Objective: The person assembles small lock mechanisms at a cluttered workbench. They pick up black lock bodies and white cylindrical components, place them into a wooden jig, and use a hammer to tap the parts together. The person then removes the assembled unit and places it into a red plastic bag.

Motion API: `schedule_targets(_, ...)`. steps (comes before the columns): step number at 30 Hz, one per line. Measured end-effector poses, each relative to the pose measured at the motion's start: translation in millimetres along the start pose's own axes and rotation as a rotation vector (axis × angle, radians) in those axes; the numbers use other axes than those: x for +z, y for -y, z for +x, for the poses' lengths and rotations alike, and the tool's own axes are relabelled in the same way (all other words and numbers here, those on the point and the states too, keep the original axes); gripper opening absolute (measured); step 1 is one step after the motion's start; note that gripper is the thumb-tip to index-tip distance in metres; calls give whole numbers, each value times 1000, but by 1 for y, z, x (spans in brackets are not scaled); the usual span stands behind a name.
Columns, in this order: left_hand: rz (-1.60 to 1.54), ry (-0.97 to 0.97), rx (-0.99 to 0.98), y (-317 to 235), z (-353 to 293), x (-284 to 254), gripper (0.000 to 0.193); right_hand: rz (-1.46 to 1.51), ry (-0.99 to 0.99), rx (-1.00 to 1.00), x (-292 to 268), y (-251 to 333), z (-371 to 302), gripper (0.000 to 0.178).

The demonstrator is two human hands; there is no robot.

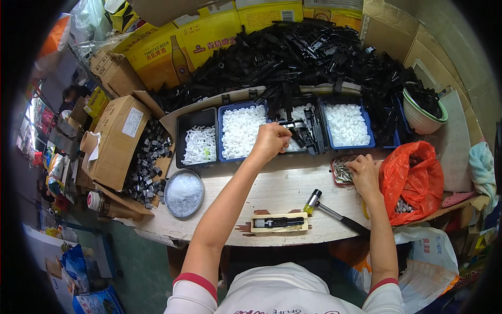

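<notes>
My left hand (271, 142) is over the parts bins, fingers curled into a pinch. Whatever it holds, if anything, is too small to make out. Close by its fingertips, black molded parts (309, 131) lie on a dark bin of white plastic pieces. My right hand (364, 171) reaches into a small red tray of thin metal pins (342, 170), with its fingers bent and their tips among the pins. Nearer me on the bench, a black assembly (278, 222) rests in a cream-coloured fixture (258, 229). A hammer (334, 212) with a black handle lies to its right.
Blue bins of white pieces (241, 131) line the back, below a heap of black parts (272, 57). A round grey dish (184, 193) and a cardboard box of metal-looking pieces (148, 162) stand left. On the right are a red plastic bag (410, 178) and a bowl (424, 112).
</notes>
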State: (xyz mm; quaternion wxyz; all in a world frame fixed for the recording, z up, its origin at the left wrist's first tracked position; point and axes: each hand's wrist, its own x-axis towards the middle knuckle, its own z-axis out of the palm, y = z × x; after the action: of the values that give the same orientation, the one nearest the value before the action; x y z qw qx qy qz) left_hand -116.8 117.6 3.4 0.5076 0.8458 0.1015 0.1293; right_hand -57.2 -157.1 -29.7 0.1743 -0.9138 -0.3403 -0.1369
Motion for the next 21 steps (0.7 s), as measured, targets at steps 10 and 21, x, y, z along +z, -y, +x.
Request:
schedule_targets(10,379,-153,410,32,2,17,11,202,-102,26,-1,19,-1,5)
schedule_targets(21,148,83,21,7,5,5,6,314,-90,-9,-7,32,-8,5)
